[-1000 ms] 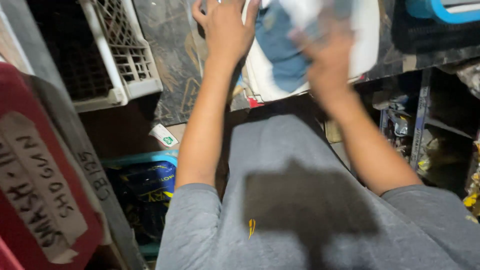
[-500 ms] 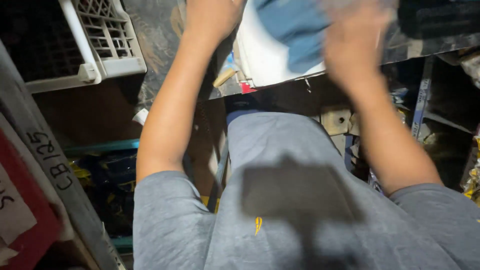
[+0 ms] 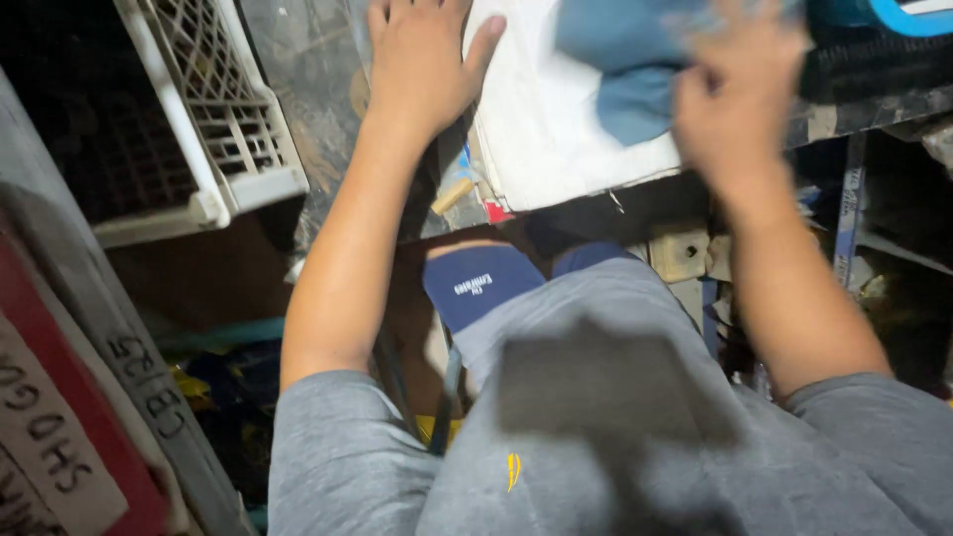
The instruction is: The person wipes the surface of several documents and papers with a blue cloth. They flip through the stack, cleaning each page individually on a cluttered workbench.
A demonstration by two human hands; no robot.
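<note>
The left hand (image 3: 422, 69) lay flat on the dark, worn bench (image 3: 318, 109), fingers spread and its grip released, the thumb reaching to the edge of a white cloth (image 3: 556, 129) spread on that bench. The right hand (image 3: 740, 104) was blurred above the cloth, at the lower side of a blue fabric piece (image 3: 620, 60) lying on the white one; its fingers looked curled, but I could not tell whether they grasped the blue fabric or only pressed on it. The cloth hung slightly over the near edge of the bench. Just beside that edge, between the left forearm and the cloth, a small tan stub (image 3: 452, 196) stuck out. A white plastic crate (image 3: 233, 119) with a lattice wall stood at the left, near the left forearm but apart from it. A blue-rimmed object (image 3: 908, 15) sat at the top right corner. Below, the person wore a grey shirt (image 3: 596, 427), and a dark blue slipper (image 3: 481, 283) showed under the bench edge
</note>
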